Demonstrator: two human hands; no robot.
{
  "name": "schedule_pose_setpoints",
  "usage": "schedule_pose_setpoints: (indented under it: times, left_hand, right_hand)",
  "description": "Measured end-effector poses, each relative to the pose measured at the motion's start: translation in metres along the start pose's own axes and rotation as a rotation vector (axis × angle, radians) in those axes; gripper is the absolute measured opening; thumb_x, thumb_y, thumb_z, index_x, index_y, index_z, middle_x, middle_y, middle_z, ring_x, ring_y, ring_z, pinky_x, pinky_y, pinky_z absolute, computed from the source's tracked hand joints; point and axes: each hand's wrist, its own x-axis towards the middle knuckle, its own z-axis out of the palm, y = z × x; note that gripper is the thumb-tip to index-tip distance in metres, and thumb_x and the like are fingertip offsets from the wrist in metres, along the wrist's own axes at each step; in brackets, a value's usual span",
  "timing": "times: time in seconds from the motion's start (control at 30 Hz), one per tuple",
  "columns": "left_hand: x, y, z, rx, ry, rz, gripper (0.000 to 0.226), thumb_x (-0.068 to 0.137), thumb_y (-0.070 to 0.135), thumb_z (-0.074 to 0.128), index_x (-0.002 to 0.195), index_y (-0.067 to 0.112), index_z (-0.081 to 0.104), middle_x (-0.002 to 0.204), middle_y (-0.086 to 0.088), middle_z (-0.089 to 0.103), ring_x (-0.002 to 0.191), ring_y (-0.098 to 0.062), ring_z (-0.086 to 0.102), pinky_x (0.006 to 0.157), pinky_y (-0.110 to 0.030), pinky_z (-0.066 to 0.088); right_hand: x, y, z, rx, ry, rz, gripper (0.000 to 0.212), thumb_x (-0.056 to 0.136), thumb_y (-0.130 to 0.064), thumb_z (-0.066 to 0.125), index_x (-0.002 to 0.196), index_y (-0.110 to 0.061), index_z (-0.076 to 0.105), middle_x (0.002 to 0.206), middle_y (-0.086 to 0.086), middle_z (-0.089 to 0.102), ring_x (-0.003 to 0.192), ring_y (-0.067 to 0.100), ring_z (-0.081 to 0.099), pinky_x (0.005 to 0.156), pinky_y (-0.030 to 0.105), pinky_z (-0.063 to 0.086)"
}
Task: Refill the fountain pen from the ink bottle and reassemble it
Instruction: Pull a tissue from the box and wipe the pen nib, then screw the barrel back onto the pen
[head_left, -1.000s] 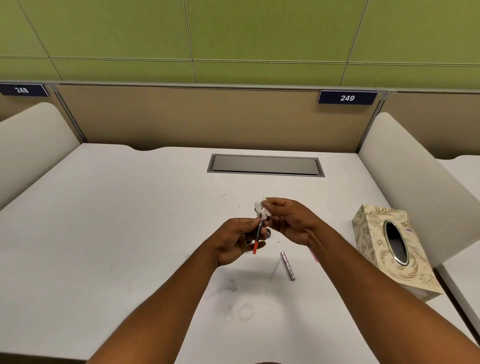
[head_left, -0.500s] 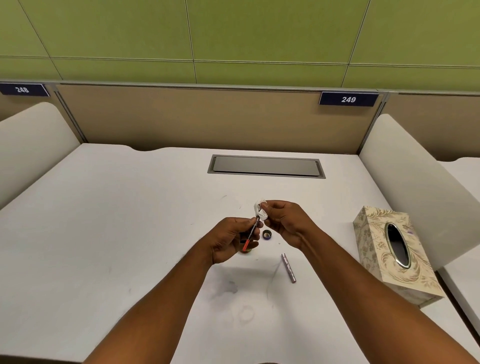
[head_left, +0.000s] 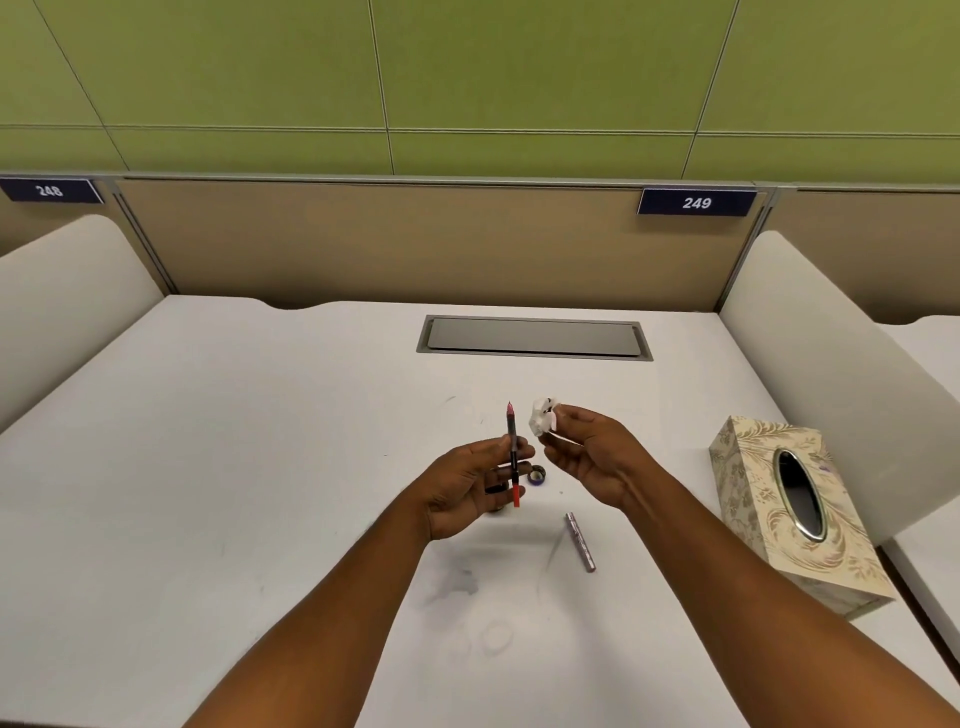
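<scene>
Item: fountain pen section (head_left: 513, 453), nib up, red converter at its foot; centre frame, above the bench (head_left: 260, 467). Pinched mid-length by left hand (head_left: 470, 480) fingers. Likely light, rigid; the nib looks fragile and possibly wet, so grip the dark midsection. Right hand (head_left: 589, 460) fingers closed on stained tissue (head_left: 543, 418). Barrel (head_left: 581, 542) lies lower right of centre.

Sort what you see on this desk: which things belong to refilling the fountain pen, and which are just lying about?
Part of the job: pen section with converter in the left hand; crumpled tissue in the right hand; bottle cap; pen barrel.

Just there: tissue box; cable hatch; number plate 249.
</scene>
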Motion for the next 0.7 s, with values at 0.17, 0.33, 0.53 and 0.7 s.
schedule_pose_setpoints:
  times: [0.17, 0.33, 0.53, 0.7]
  left_hand:
    - [-0.001, 0.001, 0.001, -0.07, -0.014, -0.005, 0.023, 0.094, 0.024, 0.061, 0.11, 0.011, 0.072, 0.127, -0.014, 0.069, 0.118, -0.035, 0.064, 0.109, -0.05, 0.043]
    - [-0.003, 0.001, 0.006, -0.098, 0.0, 0.017, 0.023, 0.095, 0.023, 0.061, 0.103, 0.009, 0.077, 0.123, -0.016, 0.07, 0.114, -0.038, 0.066, 0.101, -0.046, 0.05]
    - [-0.005, -0.002, 0.01, -0.076, 0.035, 0.032, 0.028, 0.097, 0.019, 0.057, 0.115, 0.002, 0.07, 0.125, -0.017, 0.069, 0.112, -0.035, 0.067, 0.102, -0.044, 0.049]
    - [-0.006, -0.003, 0.01, -0.079, 0.063, 0.05, 0.029, 0.097, 0.02, 0.057, 0.118, 0.005, 0.07, 0.128, -0.014, 0.068, 0.117, -0.033, 0.065, 0.102, -0.041, 0.047]
  right_hand:
    - [-0.005, -0.002, -0.002, -0.248, 0.058, -0.03, 0.008, 0.093, -0.016, 0.065, 0.098, -0.018, 0.072, 0.091, 0.002, 0.071, 0.086, 0.018, 0.066, 0.074, 0.03, 0.048]
    - [-0.012, -0.002, 0.001, -0.445, 0.009, -0.087, 0.01, 0.094, -0.021, 0.064, 0.097, -0.019, 0.073, 0.089, -0.002, 0.074, 0.088, 0.015, 0.066, 0.079, 0.032, 0.047]
    - [-0.016, -0.003, 0.005, -0.461, -0.014, -0.089, 0.02, 0.094, -0.027, 0.064, 0.107, -0.014, 0.072, 0.101, 0.005, 0.073, 0.091, 0.018, 0.065, 0.072, 0.028, 0.049]
    - [-0.019, 0.005, -0.008, -0.429, 0.032, -0.057, 0.025, 0.096, -0.036, 0.059, 0.107, -0.018, 0.072, 0.101, 0.003, 0.073, 0.088, 0.018, 0.066, 0.079, 0.032, 0.049]
